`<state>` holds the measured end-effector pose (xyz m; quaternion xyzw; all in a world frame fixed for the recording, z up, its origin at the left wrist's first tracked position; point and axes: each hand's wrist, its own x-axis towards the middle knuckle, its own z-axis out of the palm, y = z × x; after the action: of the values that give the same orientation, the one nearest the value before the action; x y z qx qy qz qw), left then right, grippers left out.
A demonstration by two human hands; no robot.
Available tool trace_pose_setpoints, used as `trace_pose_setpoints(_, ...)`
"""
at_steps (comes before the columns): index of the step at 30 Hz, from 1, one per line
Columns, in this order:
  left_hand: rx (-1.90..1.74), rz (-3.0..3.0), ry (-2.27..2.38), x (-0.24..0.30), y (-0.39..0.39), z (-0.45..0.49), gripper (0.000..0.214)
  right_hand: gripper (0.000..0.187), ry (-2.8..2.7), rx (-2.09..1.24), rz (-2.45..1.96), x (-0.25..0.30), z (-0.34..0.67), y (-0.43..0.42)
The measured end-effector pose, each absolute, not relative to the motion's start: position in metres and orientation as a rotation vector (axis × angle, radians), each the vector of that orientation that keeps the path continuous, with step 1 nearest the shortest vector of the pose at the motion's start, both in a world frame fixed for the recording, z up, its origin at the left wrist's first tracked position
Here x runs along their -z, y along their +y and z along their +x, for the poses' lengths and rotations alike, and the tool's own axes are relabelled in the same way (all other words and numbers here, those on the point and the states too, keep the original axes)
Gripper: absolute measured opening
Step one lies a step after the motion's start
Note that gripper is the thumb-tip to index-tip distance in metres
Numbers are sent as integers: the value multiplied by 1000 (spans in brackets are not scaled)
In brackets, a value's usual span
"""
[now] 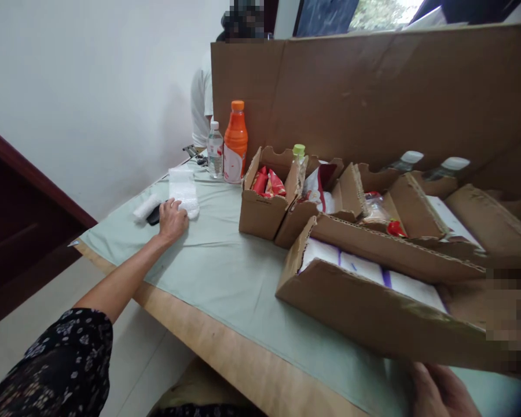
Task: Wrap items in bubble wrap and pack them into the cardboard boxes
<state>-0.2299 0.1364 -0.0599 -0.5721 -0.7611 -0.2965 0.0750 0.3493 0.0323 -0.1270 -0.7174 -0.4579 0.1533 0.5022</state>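
At the left of the table, my left hand point(173, 222) is palm down with bent fingers over a small black object point(153, 216), whose kind I cannot make out. A sheet of clear bubble wrap point(183, 186) lies under and beyond the fingers. To the left of the black object is a rolled-up piece of bubble wrap point(145, 208). My right hand point(445, 392) shows partly at the bottom edge, blurred, close to the front of a long cardboard box point(373, 315). Its fingertips are not clear. White packs point(356, 263) with purple bands lie in that box.
An orange bottle point(236, 142) and a clear water bottle point(215, 152) stand at the back. Open cardboard bins point(260, 217) hold red snack packets point(274, 184) and other packages. Behind them rises a tall cardboard panel point(373, 98). A person in a white sleeve point(200, 104) is beyond it.
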Motion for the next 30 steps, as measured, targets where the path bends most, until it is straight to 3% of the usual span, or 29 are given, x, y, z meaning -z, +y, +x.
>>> trace_pose_setpoints(9, 979, -1748, -2053, 15, 53, -159, 16, 27, -892, -281, -1629, 76, 311, 20)
trace_pose_setpoints(13, 1337, -2034, -1844, 22, -7, -74, 13, 27, -899, -149, -1485, 61, 284, -8)
trace_pose_setpoints(15, 1492, -2131, -1822, 32, -30, -31, 11, 28, -1036, -330, -1477, 63, 268, -30)
trace_pose_setpoints(19, 1615, -2572, -1810, 50, -65, 44, 12, 46, -1255, -1031, -1390, 76, 243, -64)
trace_pose_setpoints(23, 1672, -3028, -1690, 53, -89, 75, 32, 64, -1235, -1100, -1437, 83, 242, -71)
trace_pose_setpoints(27, 1551, -2750, -1724, 53, -85, 49, 19, 54, -1299, -1016, -1508, 88, 251, -70)
trace_pose_setpoints(30, 1215, -2469, -1813, 64, -71, 17, 24, 48, -1352, -957, -1546, 92, 252, -68)
